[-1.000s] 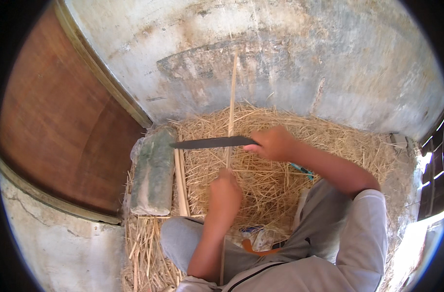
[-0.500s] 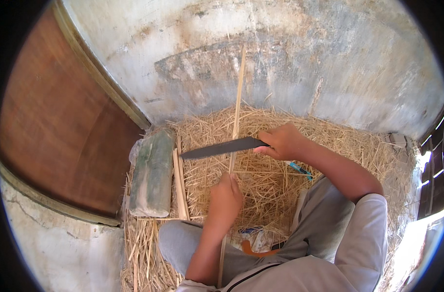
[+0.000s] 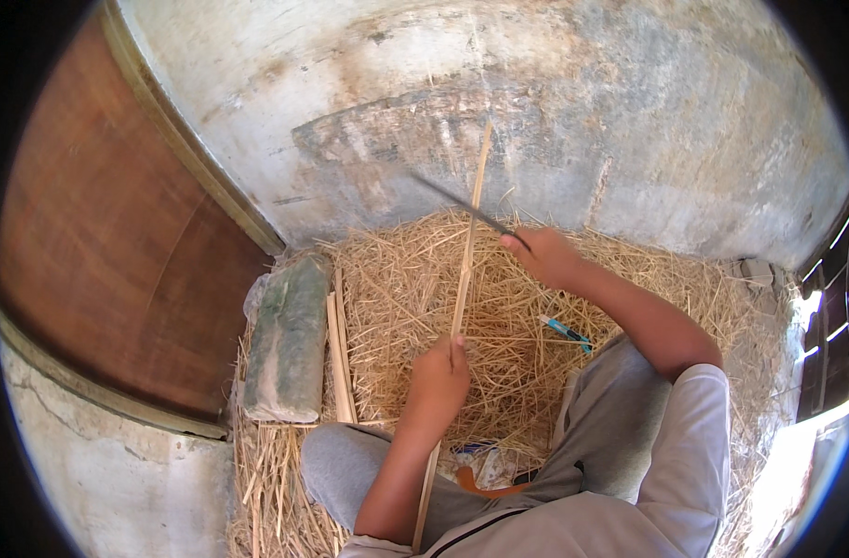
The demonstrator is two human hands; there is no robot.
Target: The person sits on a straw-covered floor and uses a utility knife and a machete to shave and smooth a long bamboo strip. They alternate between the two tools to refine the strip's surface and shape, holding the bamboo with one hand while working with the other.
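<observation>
My left hand (image 3: 437,379) is closed around a long, thin, pale wooden strip (image 3: 467,265), probably bamboo. The strip slants up and away from my lap, its far end in front of the wall. In my right hand (image 3: 543,255) I grip the handle of a dark, long-bladed knife (image 3: 462,203). Its blade is seen nearly edge-on, points up to the left and crosses the strip's upper half. Whether blade and strip touch I cannot tell. The blade's tip is blurred.
Shavings (image 3: 397,307) cover the floor. Left of my knee lie a greenish wrapped block (image 3: 288,339) and several wooden strips (image 3: 339,358). A blue cutter-like tool (image 3: 566,332) lies by my right knee. A stained wall (image 3: 573,112) rises ahead, a brown panel (image 3: 118,232) at left.
The knife has moved farther up along the strip, its blade turning from flat-on to nearly edge-on with the tip raised. The strip's far end has tilted slightly right.
</observation>
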